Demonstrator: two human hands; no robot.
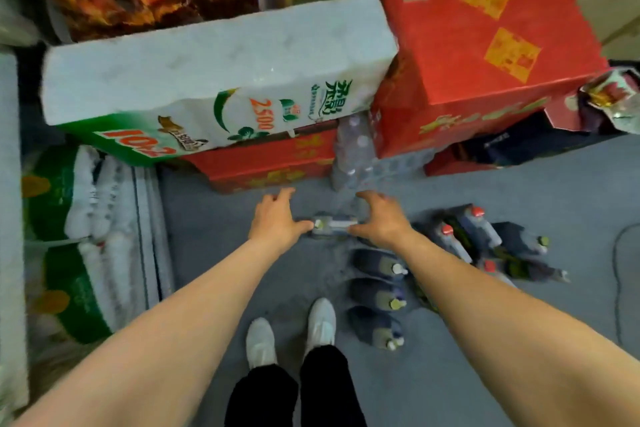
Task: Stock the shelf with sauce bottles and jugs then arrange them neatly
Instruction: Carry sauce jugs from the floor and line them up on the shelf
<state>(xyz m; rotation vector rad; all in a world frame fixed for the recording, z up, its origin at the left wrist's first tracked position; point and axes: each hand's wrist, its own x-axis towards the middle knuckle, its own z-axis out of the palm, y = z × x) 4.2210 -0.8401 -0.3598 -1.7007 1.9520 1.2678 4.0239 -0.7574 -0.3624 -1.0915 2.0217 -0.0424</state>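
A dark sauce jug with a pale cap lies on the grey floor between my two hands. My left hand is at its left end, thumb touching the cap, fingers spread and slightly curved. My right hand is at its right end, fingers arched over it. Several more dark sauce jugs lie in a row on the floor below my right forearm. Other jugs with red caps lie further right. No shelf shows in this view.
Red cartons and a white and green tissue pack are stacked ahead. A wrapped pack of water bottles stands between the cartons. Green tissue packs sit at the left. My white shoes stand on the floor below.
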